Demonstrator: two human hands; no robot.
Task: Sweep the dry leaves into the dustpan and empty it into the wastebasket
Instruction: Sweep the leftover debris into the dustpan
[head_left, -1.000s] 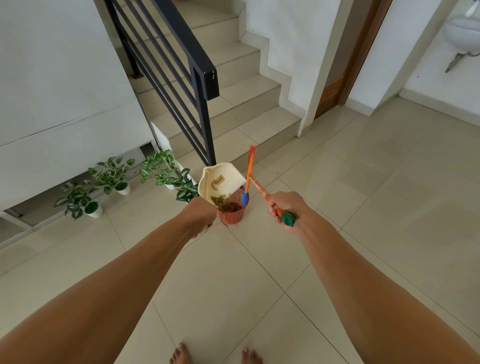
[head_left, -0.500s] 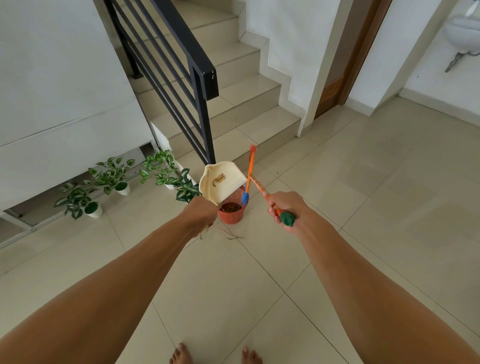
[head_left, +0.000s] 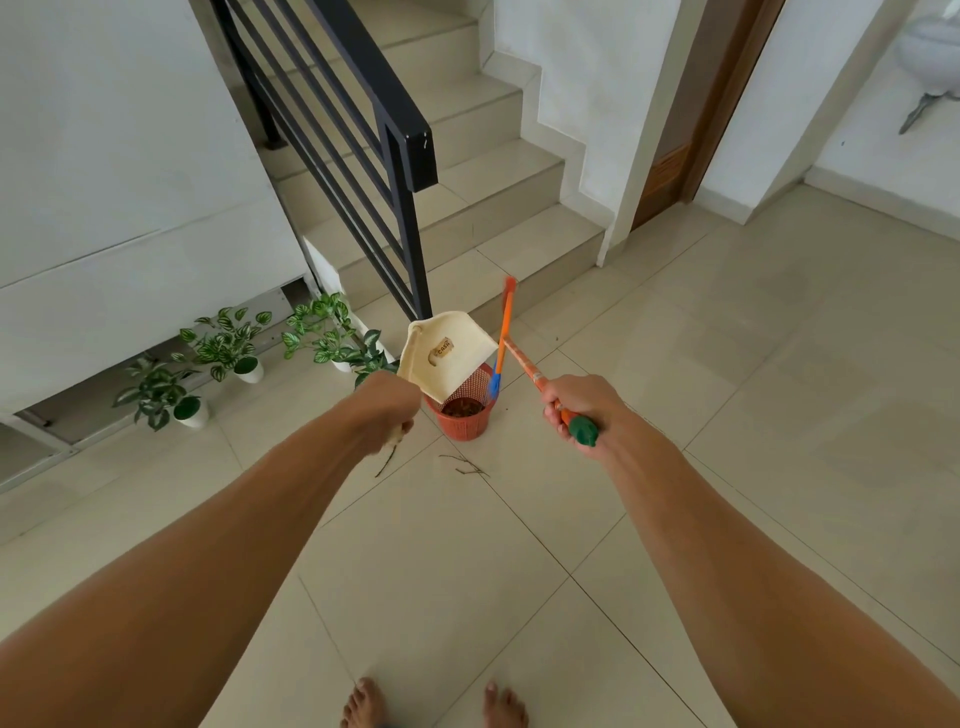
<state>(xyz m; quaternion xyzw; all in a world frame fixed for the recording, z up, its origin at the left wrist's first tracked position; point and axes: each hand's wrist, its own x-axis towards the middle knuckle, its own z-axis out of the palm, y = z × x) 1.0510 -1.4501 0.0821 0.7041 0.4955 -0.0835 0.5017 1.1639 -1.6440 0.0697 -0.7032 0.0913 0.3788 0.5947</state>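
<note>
Left hand (head_left: 390, 410) fisted round the handle of a cream plastic dustpan (head_left: 445, 358), tipped mouth-down over a small round red mesh wastebasket (head_left: 464, 418) on glossy beige tiles (head_left: 441, 571). Brown dry leaves (head_left: 464, 407) heaped inside the basket; a few thin twigs (head_left: 465, 465) loose on the tile just in front of it. Right hand (head_left: 582, 413) curled tight round an orange broom stick (head_left: 524, 366) with a green end cap, beside the basket. Small potted plants (head_left: 228, 345) in white pots along the wall, by a black metal railing (head_left: 363, 104)
</note>
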